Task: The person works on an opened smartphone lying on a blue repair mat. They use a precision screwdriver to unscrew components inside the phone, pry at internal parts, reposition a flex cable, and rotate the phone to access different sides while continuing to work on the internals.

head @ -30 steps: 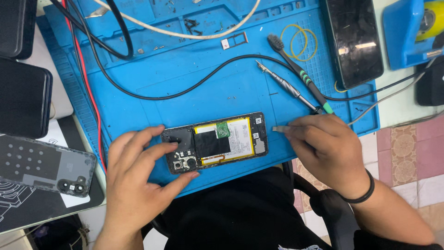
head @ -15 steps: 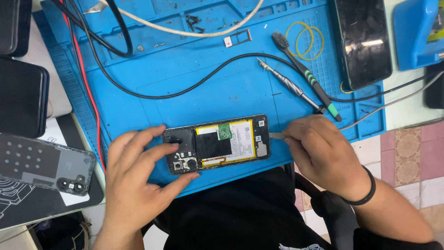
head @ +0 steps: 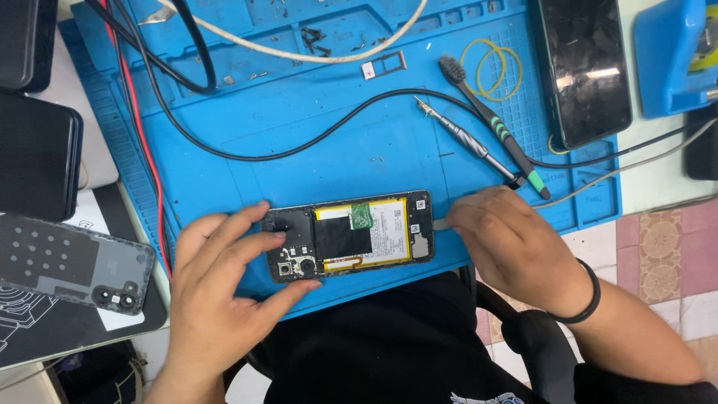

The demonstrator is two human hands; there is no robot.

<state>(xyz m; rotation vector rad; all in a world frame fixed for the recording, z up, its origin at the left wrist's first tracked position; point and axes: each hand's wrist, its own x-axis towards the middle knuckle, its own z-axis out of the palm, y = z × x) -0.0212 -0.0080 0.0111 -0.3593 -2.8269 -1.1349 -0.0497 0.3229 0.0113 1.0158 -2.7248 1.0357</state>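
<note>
An opened phone (head: pixel 350 235) with its back cover off lies on the blue work mat (head: pixel 314 135), showing a yellow-edged battery and black circuit boards. My left hand (head: pixel 224 284) holds the phone's left end, fingers over the camera area and thumb under its near edge. My right hand (head: pixel 516 251) is closed on a thin metal tool (head: pixel 440 224), whose tip touches the phone's right end.
A screwdriver (head: pixel 467 142) and a black brush (head: pixel 490 123) lie on the mat's right part beside yellow rubber bands (head: pixel 493 67). Black, red and white cables cross the mat. A dark phone (head: pixel 583 67) sits at right, a grey back cover (head: pixel 71 262) at left.
My right hand stays at the phone's right end with the thin tool, barely shifting. The view has drifted slightly. My left hand keeps its hold.
</note>
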